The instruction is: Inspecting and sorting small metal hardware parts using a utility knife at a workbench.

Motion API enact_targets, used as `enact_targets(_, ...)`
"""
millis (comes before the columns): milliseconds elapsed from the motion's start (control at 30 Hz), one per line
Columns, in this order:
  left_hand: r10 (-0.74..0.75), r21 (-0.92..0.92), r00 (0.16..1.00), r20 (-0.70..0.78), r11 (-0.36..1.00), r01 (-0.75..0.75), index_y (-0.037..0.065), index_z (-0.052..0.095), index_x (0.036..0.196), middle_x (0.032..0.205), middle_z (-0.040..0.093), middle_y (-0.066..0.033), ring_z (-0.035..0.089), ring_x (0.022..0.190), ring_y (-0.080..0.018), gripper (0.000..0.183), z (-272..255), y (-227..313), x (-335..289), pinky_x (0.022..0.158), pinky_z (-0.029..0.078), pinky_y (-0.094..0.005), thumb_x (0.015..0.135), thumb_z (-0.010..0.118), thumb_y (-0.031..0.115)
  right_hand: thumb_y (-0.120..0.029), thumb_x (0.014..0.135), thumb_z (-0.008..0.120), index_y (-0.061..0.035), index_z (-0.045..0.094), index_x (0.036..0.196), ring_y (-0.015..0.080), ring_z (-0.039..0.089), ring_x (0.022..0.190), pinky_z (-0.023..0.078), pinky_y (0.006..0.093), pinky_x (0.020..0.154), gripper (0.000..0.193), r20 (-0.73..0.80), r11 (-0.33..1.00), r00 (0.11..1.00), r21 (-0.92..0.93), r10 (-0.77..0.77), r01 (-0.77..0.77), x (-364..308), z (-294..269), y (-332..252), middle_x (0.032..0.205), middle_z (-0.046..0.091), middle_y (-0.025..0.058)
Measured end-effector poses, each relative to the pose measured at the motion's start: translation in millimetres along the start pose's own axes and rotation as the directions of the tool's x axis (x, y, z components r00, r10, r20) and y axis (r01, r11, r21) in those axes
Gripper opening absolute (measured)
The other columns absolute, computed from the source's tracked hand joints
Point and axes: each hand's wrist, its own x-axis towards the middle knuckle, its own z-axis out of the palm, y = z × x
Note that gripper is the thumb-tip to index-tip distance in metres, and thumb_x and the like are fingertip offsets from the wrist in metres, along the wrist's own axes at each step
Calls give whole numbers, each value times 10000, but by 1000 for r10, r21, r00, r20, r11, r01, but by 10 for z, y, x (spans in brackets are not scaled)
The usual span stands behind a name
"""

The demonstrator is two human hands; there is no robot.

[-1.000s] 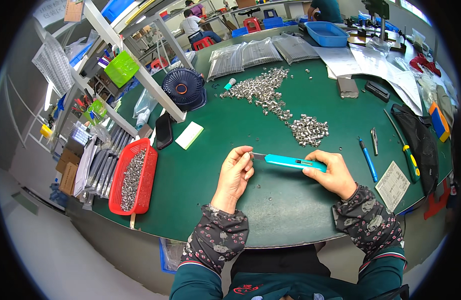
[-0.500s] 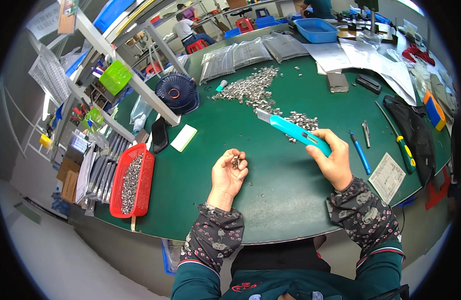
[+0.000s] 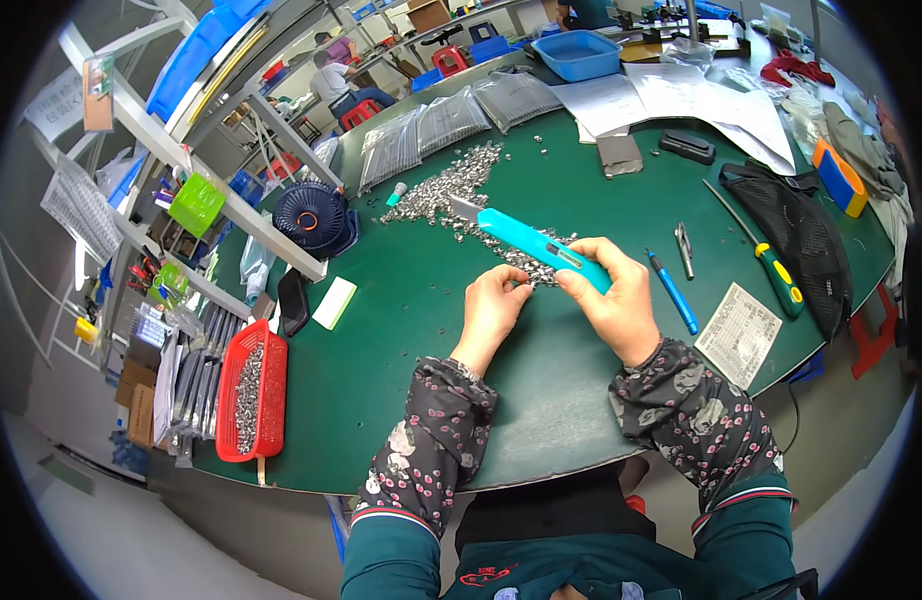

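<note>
From the head camera, the left hand (image 3: 493,312), palm-up a half-second earlier, is now reaching the near edge of the small metal pieces (image 3: 516,262); whether its fingertips are pinching one cannot be told. The right hand (image 3: 626,308) is gripping one teal utility knife (image 3: 531,238) above them. Two pens (image 3: 673,292) are lying near one card (image 3: 738,335) bearing illegibly small print.

Basket (image 3: 272,400) left of parts heap (image 3: 449,186)
</note>
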Motion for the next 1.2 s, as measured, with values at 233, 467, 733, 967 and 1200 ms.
enact_targets(233,159,306,984,-83,944,-126,55,586,806,741,580,-80,573,708,-251,149,144,87,-31,612,442,-364,698,648,136,-128,705,675,-7,569,865,165,583,636,452,266,579,227,-7,998,999,50,-32,32,-4,8,-17,732,596,87)
enact_targets(467,9,-197,1000,12,980,-7,29,547,794,681,512,-24,476,561,-126,152,77,0,-46,513,390,-254,743,637,141,-154,703,681,-6,572,864,174,584,641,451,271,584,245,-15,998,998,29,-59,59,-6,14,16,731,595,94)
enact_targets(733,-42,-942,952,302,138,305,55,499,866,771,510,-53,353,498,-45,52,-535,-345,-539,364,250,-155,847,521,98,-174,702,675,-20,584,846,168,585,637,446,275,577,230,93,1000,996,-26,17,-15,-32,32,2,719,599,94)
enact_targets(967,-31,-980,983,180,84,182,52,542,978,815,507,-47,349,524,-49,133,-612,-729,-568,382,259,-150,867,494,105,-204,689,672,-17,595,849,165,580,602,437,283,554,258,348,990,933,-137,90,-45,-84,60,76,677,597,99)
enact_targets(1200,-27,-983,991,133,122,135,33,533,1001,804,510,-28,356,516,-38,158,-689,-761,-547,385,271,-147,864,503,105,-237,692,675,-3,598,844,162,561,558,427,289,522,289,481,978,861,-192,167,-82,-103,79,68,630,578,107)
